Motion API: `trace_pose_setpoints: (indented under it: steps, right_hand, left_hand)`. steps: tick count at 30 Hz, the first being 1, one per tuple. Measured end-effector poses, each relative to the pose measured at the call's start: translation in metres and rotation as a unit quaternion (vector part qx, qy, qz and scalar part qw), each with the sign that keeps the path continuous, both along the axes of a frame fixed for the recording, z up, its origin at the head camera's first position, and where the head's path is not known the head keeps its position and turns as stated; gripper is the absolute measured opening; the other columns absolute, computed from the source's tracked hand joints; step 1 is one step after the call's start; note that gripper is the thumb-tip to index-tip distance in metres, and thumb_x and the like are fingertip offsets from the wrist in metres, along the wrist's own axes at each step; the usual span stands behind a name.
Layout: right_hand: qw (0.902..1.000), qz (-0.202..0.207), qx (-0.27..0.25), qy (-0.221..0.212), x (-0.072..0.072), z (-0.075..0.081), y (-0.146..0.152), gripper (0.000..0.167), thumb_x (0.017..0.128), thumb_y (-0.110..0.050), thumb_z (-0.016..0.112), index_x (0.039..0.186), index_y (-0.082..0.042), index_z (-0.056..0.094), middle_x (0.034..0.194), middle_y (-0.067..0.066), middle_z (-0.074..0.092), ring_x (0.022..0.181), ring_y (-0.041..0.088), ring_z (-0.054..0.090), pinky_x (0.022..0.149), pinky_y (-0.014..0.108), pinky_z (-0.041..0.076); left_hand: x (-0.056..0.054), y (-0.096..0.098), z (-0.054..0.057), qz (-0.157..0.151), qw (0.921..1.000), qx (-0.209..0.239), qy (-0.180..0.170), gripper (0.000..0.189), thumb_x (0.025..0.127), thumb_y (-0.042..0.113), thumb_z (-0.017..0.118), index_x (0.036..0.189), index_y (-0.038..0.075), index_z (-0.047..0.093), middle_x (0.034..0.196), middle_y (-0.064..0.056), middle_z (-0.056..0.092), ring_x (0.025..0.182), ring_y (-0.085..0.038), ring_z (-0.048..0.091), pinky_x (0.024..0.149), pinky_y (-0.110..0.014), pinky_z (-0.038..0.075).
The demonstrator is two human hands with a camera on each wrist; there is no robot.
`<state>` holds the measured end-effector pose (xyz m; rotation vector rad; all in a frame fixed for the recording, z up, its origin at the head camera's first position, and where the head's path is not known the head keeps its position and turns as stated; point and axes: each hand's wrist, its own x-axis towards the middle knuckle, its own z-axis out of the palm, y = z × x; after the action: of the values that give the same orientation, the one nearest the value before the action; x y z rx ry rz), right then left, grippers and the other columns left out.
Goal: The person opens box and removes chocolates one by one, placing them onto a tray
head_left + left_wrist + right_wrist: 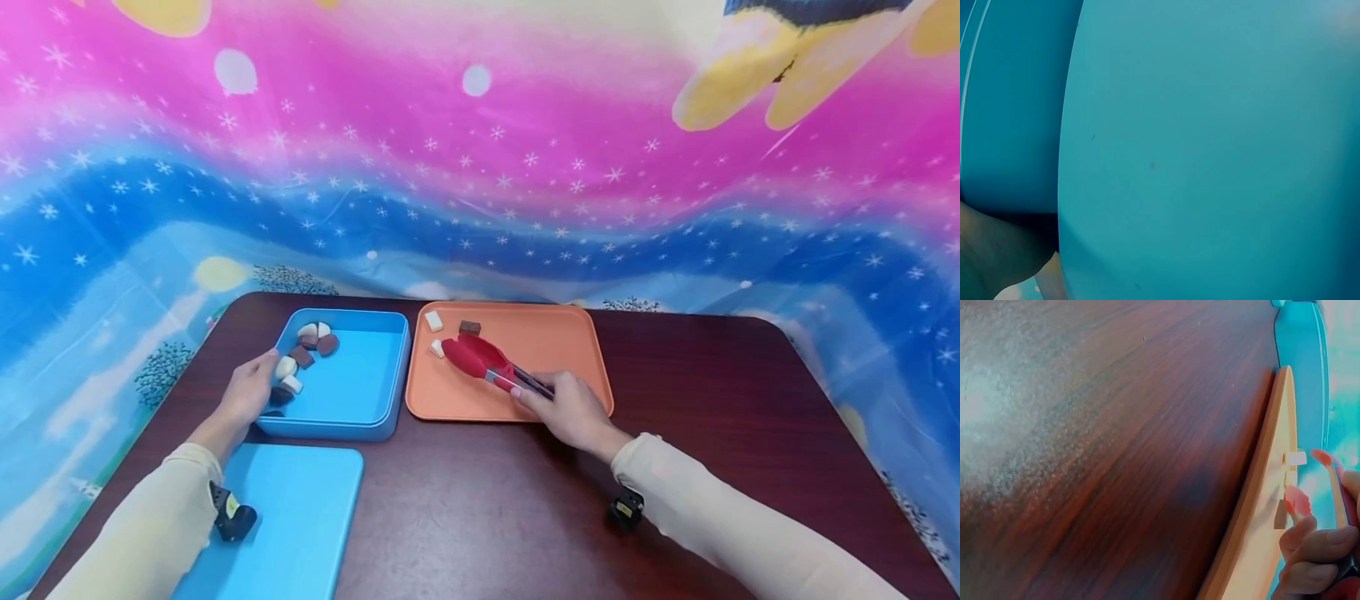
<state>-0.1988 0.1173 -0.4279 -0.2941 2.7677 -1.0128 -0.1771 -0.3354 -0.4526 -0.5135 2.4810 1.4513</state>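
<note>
Fingers of the right hand (573,411) are curled round the handles of red-tipped tongs (467,357), clamped on them, while the tips ahead of those fingers stand apart. Those tips point away to the left over an orange tray (551,346), which spreads beneath and beyond the same fingers. Just past the nearer tip is a small white piece (437,348); whether they touch, I cannot tell. Farther out from the fingers lie a second white piece (433,321) and, to its right, a brown block (469,327).

The left hand (247,392) is at the left side of a blue box (367,367), its fingertips at the rim; whether its fingers close round the wall, I cannot tell. To the right of those fingers and a little beyond them, white and brown pieces (302,357) gather along the box's left side (the dark shapes (281,397) nearest the fingers are too unclear to name). Nearer the body than the left fingers, a flat blue panel (300,500) lies on the dark red-brown table (480,500), partly under the forearm.
</note>
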Motion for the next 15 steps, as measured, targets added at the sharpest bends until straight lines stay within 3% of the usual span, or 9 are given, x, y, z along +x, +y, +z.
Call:
trace_pose_setpoints:
  steps: [6,11,15]
  right_hand:
    - [0.9999,0.003,-0.008,0.009,0.001,0.003,0.002,0.058,0.092,-0.052,0.069,0.134,-0.013,0.067,0.085,0.003,0.066,0.066,0.017,0.05,0.053,0.027,0.04]
    - [0.9999,-0.006,-0.002,0.009,0.003,0.007,0.002,0.071,0.086,-0.062,0.071,0.137,-0.012,0.062,0.067,0.0,0.051,0.058,0.015,0.044,0.05,0.028,0.037]
    - [0.9997,0.003,-0.003,0.025,0.004,0.012,0.0,0.072,0.085,-0.062,0.073,0.136,-0.013,0.061,0.059,-0.002,0.042,0.048,0.014,0.038,0.045,0.028,0.035]
  left_hand:
    - [0.002,0.001,0.001,0.0,1.0,-0.003,0.0,0.08,0.105,0.061,0.011,0.162,0.006,-0.001,0.169,-0.026,0.001,0.154,-0.052,0.005,0.121,-0.073,0.014]
    - [0.003,0.002,0.002,-0.001,1.0,0.001,0.001,0.081,0.105,0.062,0.011,0.162,0.006,0.0,0.169,-0.026,0.002,0.154,-0.052,0.006,0.121,-0.072,0.015]
    - [0.003,0.002,0.002,0.001,1.0,-0.001,0.002,0.08,0.105,0.061,0.011,0.162,0.006,-0.001,0.169,-0.026,0.001,0.154,-0.052,0.005,0.121,-0.073,0.014]
